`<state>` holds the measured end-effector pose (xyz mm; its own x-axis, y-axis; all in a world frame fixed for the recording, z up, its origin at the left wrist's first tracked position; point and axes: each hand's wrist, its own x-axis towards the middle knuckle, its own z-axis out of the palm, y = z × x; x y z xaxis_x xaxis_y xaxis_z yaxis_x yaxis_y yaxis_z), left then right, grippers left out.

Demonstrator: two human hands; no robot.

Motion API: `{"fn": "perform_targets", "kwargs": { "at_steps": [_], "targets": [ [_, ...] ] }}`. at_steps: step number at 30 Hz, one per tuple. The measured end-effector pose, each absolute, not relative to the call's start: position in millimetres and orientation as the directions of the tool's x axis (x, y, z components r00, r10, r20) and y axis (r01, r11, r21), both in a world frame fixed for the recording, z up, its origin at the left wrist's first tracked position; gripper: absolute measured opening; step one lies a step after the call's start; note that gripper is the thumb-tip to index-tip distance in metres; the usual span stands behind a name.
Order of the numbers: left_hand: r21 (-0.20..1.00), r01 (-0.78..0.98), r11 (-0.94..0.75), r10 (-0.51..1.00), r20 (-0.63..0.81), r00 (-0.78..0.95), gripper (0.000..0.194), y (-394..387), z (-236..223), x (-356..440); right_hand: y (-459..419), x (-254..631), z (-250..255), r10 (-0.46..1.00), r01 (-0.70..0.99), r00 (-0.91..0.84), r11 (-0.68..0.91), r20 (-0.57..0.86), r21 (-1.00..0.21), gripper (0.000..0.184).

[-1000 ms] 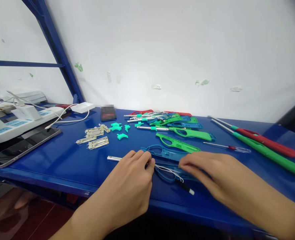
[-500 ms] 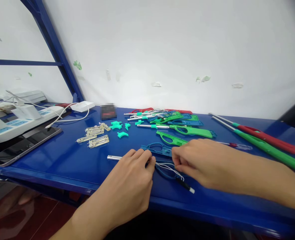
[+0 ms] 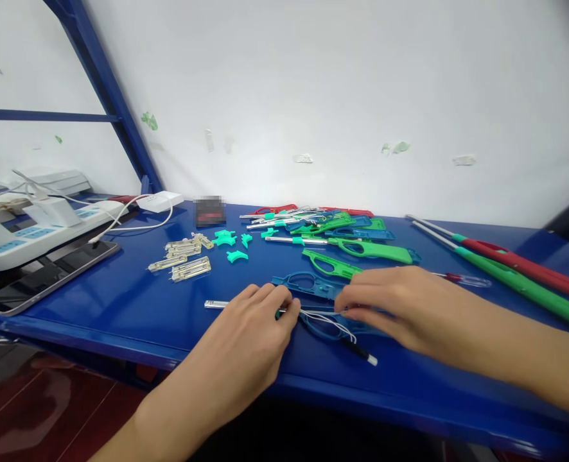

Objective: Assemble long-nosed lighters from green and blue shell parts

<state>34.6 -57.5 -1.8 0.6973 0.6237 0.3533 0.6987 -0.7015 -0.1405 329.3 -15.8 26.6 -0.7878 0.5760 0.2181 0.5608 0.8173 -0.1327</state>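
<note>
Lower centre: left hand [image 3: 258,321], fingers pinching metal tube [image 3: 216,305]; right hand [image 3: 388,298], I can't tell grip; tug could snag white wires [image 3: 330,319].

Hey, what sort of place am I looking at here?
Probably a small workbench, perhaps in a workshop, though I can't be certain. The blue table holds loose blue casing parts, small turquoise pieces and a screwdriver.

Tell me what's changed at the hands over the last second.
The right hand has shifted left, toward the left hand, and now seems to pinch a white wire. The left hand stays closed on the metal tube; the black piece stayed put.
</note>
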Motion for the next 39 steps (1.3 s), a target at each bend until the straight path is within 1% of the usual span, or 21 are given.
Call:
{"fn": "perform_targets", "kwargs": {
  "at_steps": [3, 7, 11, 17, 24, 28, 33, 37, 39],
  "targets": [
    [-0.125, 0.693, -0.71, 0.627, 0.336, 0.703, 0.047, -55.3, -4.4, 31.6, -21.6, 331.8, 25.5, 0.555, 0.55, -0.794, 0.83, 0.248, -0.096, 0.026],
    [-0.13, 0.69, -0.712, 0.635, 0.299, 0.712, 0.047, -55.5, -3.5, 31.7, -22.9, 333.6, 21.7, 0.525, 0.533, -0.808, 0.845, 0.266, -0.048, 0.026],
    [-0.121, 0.697, -0.707, 0.647, 0.286, 0.707, 0.047, -55.5, -2.1, 32.3, -23.1, 334.1, 18.3, 0.503, 0.516, -0.82, 0.856, 0.272, -0.026, 0.028],
    [-0.109, 0.662, -0.742, 0.604, 0.319, 0.73, 0.068, -54.6, -5.7, 30.2, -25.0, 334.9, 18.6, 0.488, 0.508, -0.824, 0.861, 0.288, -0.008, 0.031],
    [-0.097, 0.673, -0.733, 0.645, 0.211, 0.734, 0.069, -55.5, -1.7, 32.4, -24.5, 336.0, 17.6, 0.468, 0.497, -0.829, 0.867, 0.306, 0.02, 0.038],
    [-0.112, 0.672, -0.732, 0.645, 0.203, 0.737, 0.076, -54.7, -2.8, 32.8, -25.3, 336.2, 17.4, 0.467, 0.503, -0.827, 0.863, 0.312, 0.04, 0.041],
    [-0.153, 0.674, -0.723, 0.643, 0.208, 0.737, 0.077, -55.7, -3.2, 33.3, -26.3, 336.2, 15.9, 0.477, 0.522, -0.82, 0.85, 0.318, 0.07, 0.043],
    [-0.154, 0.672, -0.725, 0.657, 0.139, 0.741, 0.081, -56.2, 1.6, 36.2, -27.6, 335.8, 16.1, 0.471, 0.518, -0.826, 0.85, 0.309, 0.091, 0.041],
    [-0.151, 0.667, -0.73, 0.653, 0.133, 0.745, 0.083, -56.1, 3.6, 37.4, -28.0, 335.7, 16.6, 0.469, 0.516, -0.829, 0.852, 0.304, 0.094, 0.039]
  ]
}}
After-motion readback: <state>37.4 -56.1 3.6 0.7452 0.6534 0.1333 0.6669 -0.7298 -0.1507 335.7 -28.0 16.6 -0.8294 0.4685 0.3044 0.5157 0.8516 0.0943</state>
